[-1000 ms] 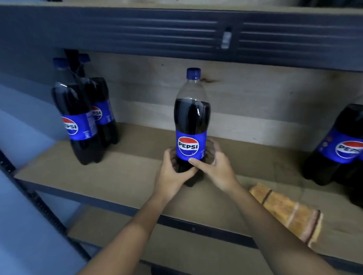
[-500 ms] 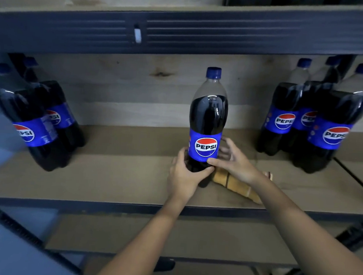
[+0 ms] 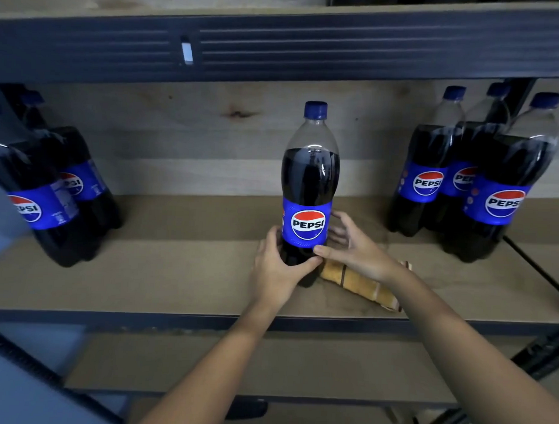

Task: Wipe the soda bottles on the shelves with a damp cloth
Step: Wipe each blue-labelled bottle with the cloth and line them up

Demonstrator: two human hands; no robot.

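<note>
Dim light; dark metal rack (image 3: 277, 50) w/ wood shelf boards (image 3: 174, 271), plank back (image 3: 179, 138).

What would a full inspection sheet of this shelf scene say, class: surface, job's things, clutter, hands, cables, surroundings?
Surface: wooden shelf board with a dark metal front edge.
Job's things: centre bottle upright, capped; two bottles at left; three at right; folded yellow cloth lying beside the centre bottle, under the right wrist.
Clutter: nothing seen.
Hands: left hand grips the centre bottle's base; right hand has its thumb on the label's lower edge and its fingers spread behind the bottle.
Cables: one dark line crosses the shelf at right; cannot tell if it is a cable.
Surroundings: metal beam of the shelf above; lower shelf below.
</note>
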